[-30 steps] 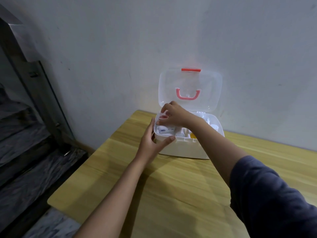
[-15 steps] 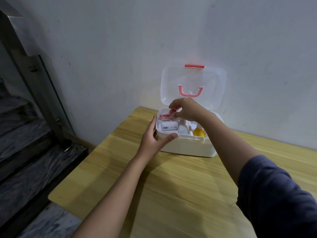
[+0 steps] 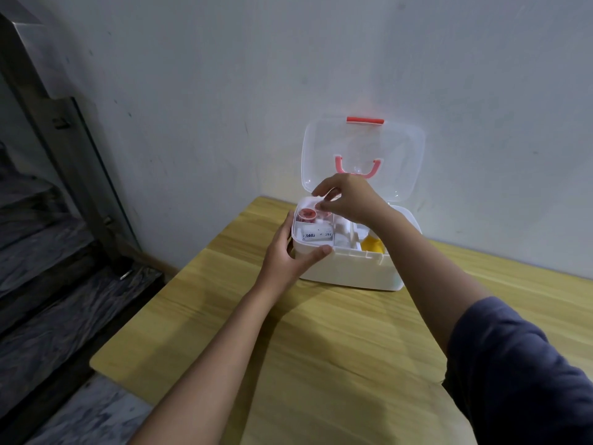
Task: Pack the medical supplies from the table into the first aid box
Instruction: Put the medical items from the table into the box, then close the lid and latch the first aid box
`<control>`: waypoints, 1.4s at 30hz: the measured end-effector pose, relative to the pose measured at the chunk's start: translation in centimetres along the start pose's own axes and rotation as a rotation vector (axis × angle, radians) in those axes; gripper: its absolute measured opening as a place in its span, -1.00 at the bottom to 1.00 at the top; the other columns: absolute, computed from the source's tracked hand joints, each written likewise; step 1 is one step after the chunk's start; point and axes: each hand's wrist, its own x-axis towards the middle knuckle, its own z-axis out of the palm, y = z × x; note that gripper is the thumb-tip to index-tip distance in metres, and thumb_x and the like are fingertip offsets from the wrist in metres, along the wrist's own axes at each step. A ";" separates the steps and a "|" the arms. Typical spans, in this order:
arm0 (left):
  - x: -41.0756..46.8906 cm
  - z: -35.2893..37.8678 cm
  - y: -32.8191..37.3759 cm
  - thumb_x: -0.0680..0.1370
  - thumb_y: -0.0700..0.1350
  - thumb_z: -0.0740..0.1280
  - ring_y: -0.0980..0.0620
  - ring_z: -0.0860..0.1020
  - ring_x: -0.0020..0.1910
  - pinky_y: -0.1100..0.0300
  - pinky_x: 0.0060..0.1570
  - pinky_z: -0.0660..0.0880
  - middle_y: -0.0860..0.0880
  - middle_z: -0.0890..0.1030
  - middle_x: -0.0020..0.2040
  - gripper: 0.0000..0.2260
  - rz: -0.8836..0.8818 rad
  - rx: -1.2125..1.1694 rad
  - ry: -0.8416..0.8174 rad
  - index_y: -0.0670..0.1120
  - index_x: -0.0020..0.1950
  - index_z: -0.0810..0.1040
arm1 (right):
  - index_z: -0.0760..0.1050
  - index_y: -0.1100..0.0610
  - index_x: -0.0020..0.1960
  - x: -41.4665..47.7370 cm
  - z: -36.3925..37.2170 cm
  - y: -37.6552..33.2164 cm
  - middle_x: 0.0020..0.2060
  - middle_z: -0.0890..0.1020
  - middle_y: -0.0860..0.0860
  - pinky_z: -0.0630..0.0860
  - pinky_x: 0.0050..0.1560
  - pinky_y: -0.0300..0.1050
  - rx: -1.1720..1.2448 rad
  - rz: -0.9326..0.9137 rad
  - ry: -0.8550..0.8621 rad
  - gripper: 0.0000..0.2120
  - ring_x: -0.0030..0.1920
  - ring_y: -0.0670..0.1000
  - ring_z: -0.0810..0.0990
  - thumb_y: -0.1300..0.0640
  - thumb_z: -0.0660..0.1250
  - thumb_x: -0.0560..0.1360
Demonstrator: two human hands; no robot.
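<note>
The white first aid box (image 3: 353, 271) stands on the wooden table (image 3: 321, 348) against the wall, its clear lid (image 3: 401, 149) with a red handle propped upright. My left hand (image 3: 285, 255) clasps the box's front left corner, thumb over the rim. My right hand (image 3: 353, 197) hovers over the back left compartment, fingertips pinched on the rear edge of a red-and-white roll (image 3: 306, 215) lying there. A white printed packet (image 3: 316, 235) fills the front left compartment. A yellow item (image 3: 372, 245) shows in the middle, partly hidden by my right forearm.
The table's left edge drops off to dark marble stairs (image 3: 48, 284) with a metal and glass railing (image 3: 64, 123). A pale wall rises right behind the box. No loose supplies show on the visible tabletop.
My right hand has lifted from deep inside the box to above the back left compartment, uncovering the red-and-white roll and the printed packet. My left hand keeps its grip on the corner.
</note>
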 end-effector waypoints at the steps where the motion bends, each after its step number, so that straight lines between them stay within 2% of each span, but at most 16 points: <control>1: 0.0 0.0 0.0 0.19 0.27 0.46 0.51 0.40 0.10 0.42 0.09 0.42 0.42 0.39 0.13 -0.26 -0.002 -0.003 0.002 0.35 0.29 0.20 | 0.63 0.18 0.03 -0.1 0.1 -0.3 -0.02 0.68 0.09 0.54 -0.04 -0.23 0.011 -0.010 -0.029 -0.78 -0.10 -0.02 0.61 0.22 0.45 0.38; 3: 0.0 0.0 0.0 0.20 0.26 0.46 0.56 0.40 0.08 0.47 0.06 0.42 0.44 0.38 0.12 -0.27 0.001 0.000 0.002 0.36 0.28 0.18 | 0.65 0.17 -0.04 -0.4 0.5 -0.6 -0.09 0.70 0.10 0.58 0.05 -0.08 -0.005 -0.024 -0.080 -0.84 -0.07 0.04 0.65 0.19 0.45 0.38; 5: -0.1 0.0 0.0 0.23 0.22 0.48 0.62 0.39 0.05 0.51 0.03 0.41 0.43 0.38 0.12 -0.29 0.017 0.009 0.003 0.39 0.26 0.18 | 0.68 0.16 -0.07 -0.5 0.8 -0.7 -0.10 0.71 0.10 0.56 0.07 -0.08 -0.039 -0.026 -0.104 -0.86 -0.05 0.06 0.65 0.17 0.44 0.39; 9: 0.0 0.0 -0.2 0.31 0.13 0.53 0.31 0.42 0.20 0.25 0.23 0.41 0.25 0.40 0.24 -0.19 0.017 0.011 0.005 0.20 0.46 0.19 | 0.65 0.17 -0.01 -0.4 0.5 -0.4 -0.03 0.69 0.09 0.54 0.03 -0.18 -0.016 -0.016 -0.060 -0.83 -0.02 0.04 0.64 0.23 0.41 0.40; 13: 0.0 0.0 -0.4 0.24 0.24 0.49 0.21 0.40 0.28 0.16 0.28 0.43 0.20 0.41 0.32 -0.08 0.025 0.004 -0.003 0.10 0.52 0.20 | 0.62 0.19 0.07 -0.4 0.0 0.3 0.03 0.67 0.09 0.52 0.05 -0.18 -0.062 -0.009 -0.065 -0.77 0.01 0.04 0.62 0.21 0.42 0.41; 16: -0.1 0.0 -0.6 0.33 0.11 0.53 0.22 0.41 0.30 0.16 0.28 0.44 0.16 0.41 0.36 -0.16 0.026 -0.002 -0.008 0.10 0.52 0.20 | 0.63 0.18 0.05 -0.6 0.2 0.6 0.02 0.68 0.09 0.52 0.03 -0.20 -0.114 -0.023 -0.103 -0.79 -0.04 0.00 0.61 0.19 0.42 0.41; 18: -0.1 0.0 -0.5 0.35 0.08 0.53 0.42 0.44 0.17 0.36 0.15 0.45 0.31 0.43 0.23 -0.29 0.035 -0.010 -0.005 0.25 0.40 0.24 | 0.62 0.22 0.06 -0.6 -0.5 0.6 0.02 0.67 0.10 0.49 0.01 -0.26 -0.046 -0.039 -0.016 -0.79 -0.08 -0.05 0.59 0.21 0.40 0.43; 21: -0.2 0.2 -0.2 0.34 0.06 0.51 0.63 0.41 0.04 0.59 -0.04 0.40 0.38 0.42 0.15 -0.40 0.032 -0.033 -0.002 0.36 0.23 0.25 | 0.64 0.25 -0.02 -0.2 -2.8 1.0 -0.05 0.68 0.15 0.53 -0.03 -0.31 0.114 -0.015 0.334 -0.85 -0.16 -0.02 0.61 0.26 0.35 0.45; 23: -0.2 0.2 -0.2 0.38 0.02 0.52 0.61 0.42 0.06 0.59 -0.02 0.40 0.35 0.46 0.17 -0.42 0.048 -0.035 -0.005 0.35 0.24 0.27 | 0.64 0.25 -0.05 -0.1 -4.8 2.2 -0.08 0.68 0.17 0.47 -0.14 -0.44 0.154 0.042 0.556 -0.84 -0.15 0.06 0.64 0.28 0.31 0.43; 25: -0.1 0.2 -0.3 0.35 0.10 0.52 0.49 0.46 0.15 0.49 0.07 0.45 0.27 0.51 0.22 -0.39 0.065 -0.036 -0.009 0.29 0.31 0.31 | 0.64 0.25 -0.04 -0.1 -6.6 3.8 -0.05 0.66 0.20 0.41 -0.18 -0.42 0.156 0.126 0.723 -0.81 -0.11 0.12 0.65 0.28 0.28 0.44; 27: -0.1 0.3 -0.3 0.30 0.18 0.48 0.40 0.49 0.20 0.41 0.12 0.48 0.23 0.53 0.25 -0.35 0.067 -0.039 -0.005 0.25 0.34 0.33 | 0.61 0.24 0.03 -0.1 -7.9 5.4 0.04 0.62 0.21 0.42 -0.06 -0.34 0.162 0.221 0.811 -0.79 -0.02 0.13 0.62 0.25 0.26 0.47; 29: -0.2 0.3 -0.2 0.28 0.19 0.47 0.43 0.49 0.17 0.44 0.06 0.47 0.25 0.54 0.22 -0.39 0.063 -0.042 -0.003 0.30 0.29 0.34 | 0.57 0.21 0.13 0.2 -8.4 6.5 0.14 0.57 0.18 0.44 0.10 -0.21 0.141 0.304 0.789 -0.75 0.10 0.11 0.58 0.19 0.24 0.51; 31: -0.2 0.3 -0.1 0.28 0.18 0.46 0.45 0.49 0.16 0.47 0.04 0.45 0.28 0.53 0.21 -0.40 0.064 -0.043 -0.004 0.32 0.27 0.33 | 0.54 0.21 0.19 0.5 -8.4 7.1 0.18 0.57 0.16 0.39 0.19 -0.17 0.139 0.347 0.735 -0.71 0.16 0.11 0.55 0.13 0.23 0.53; 34: -0.1 0.2 0.0 0.28 0.17 0.47 0.36 0.51 0.19 0.42 0.06 0.48 0.22 0.55 0.23 -0.38 0.070 -0.061 -0.011 0.26 0.31 0.35 | 0.57 0.27 0.11 0.4 -8.3 6.5 0.09 0.65 0.19 0.40 0.13 -0.19 0.203 0.351 0.729 -0.71 0.12 0.12 0.59 0.10 0.22 0.54; 38: 0.0 0.2 -0.2 0.28 0.12 0.50 0.27 0.55 0.20 0.31 0.11 0.52 0.17 0.58 0.23 -0.36 0.074 -0.113 -0.010 0.19 0.33 0.39 | 0.62 0.18 -0.03 -0.8 -8.1 5.8 -0.17 0.66 0.05 0.41 -0.05 -0.24 0.386 0.331 0.776 -0.73 -0.17 -0.08 0.57 0.00 0.27 0.51; 42: 0.1 0.4 -0.3 0.24 0.12 0.52 0.23 0.56 0.21 0.22 0.19 0.52 0.14 0.59 0.24 -0.30 0.055 -0.142 0.005 0.13 0.35 0.40 | 0.58 -0.01 -0.27 -4.0 -8.0 6.2 -0.37 0.59 -0.04 0.56 -0.02 -0.04 0.594 0.308 0.774 -0.82 -0.27 -0.07 0.57 -0.08 0.34 0.42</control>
